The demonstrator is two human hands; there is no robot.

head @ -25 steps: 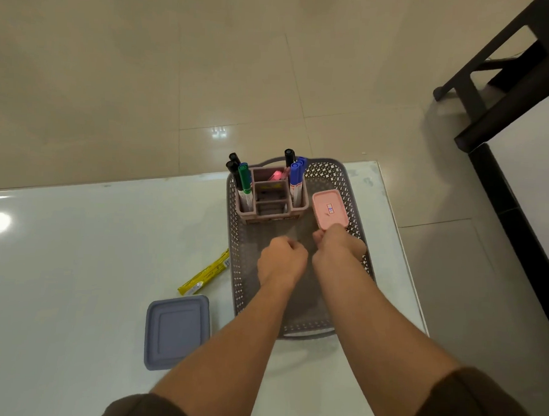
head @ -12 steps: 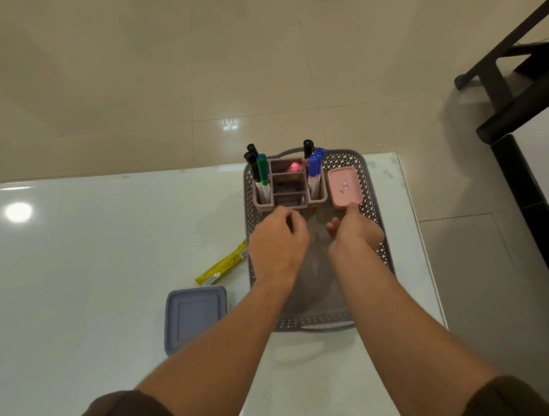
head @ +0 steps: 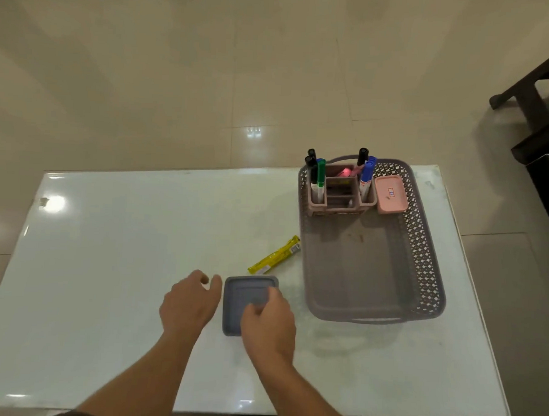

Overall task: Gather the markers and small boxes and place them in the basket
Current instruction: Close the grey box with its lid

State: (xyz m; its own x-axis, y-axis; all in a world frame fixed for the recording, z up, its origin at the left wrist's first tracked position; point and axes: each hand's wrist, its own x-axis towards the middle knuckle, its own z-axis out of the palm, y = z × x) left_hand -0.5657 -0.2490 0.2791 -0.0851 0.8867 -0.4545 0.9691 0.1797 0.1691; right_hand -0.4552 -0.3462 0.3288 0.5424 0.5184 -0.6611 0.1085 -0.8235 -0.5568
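Right hand (head: 268,327): lying on the near right part of the flat blue-grey square plastic box (head: 247,298), fingers bent over the lid; whether they clamp it cannot be told.
Left hand (head: 190,304): just left of that box, fingers loosely curled and apart from the thumb, holding nothing.
Glossy white table (head: 123,248): bears the box.
Yellow sachet (head: 274,256): just beyond the box.
Grey perforated plastic basket (head: 422,245): to the right; at its far end, a pink compartmented organiser (head: 339,198) with upright markers (head: 321,175) and a pink lidded box (head: 390,194).
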